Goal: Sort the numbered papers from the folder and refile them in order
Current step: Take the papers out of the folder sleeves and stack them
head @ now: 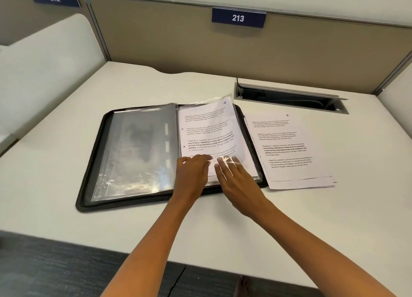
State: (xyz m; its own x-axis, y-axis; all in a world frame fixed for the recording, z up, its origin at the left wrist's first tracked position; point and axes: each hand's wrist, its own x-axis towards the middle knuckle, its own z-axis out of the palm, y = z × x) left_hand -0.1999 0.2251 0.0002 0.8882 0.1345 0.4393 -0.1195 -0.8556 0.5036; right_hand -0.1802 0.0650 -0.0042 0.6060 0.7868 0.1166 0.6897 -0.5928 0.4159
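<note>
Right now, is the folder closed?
No, the folder lies open on the desk, with both hands on a sheet marked 4 on its right side.

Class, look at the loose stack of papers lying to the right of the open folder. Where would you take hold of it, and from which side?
Probably the near right corner of the stack of papers, coming from the right. There the sheet edges fan out on bare desk, so fingers could slip underneath. Its left edge lies against the folder, leaving little room.
</note>
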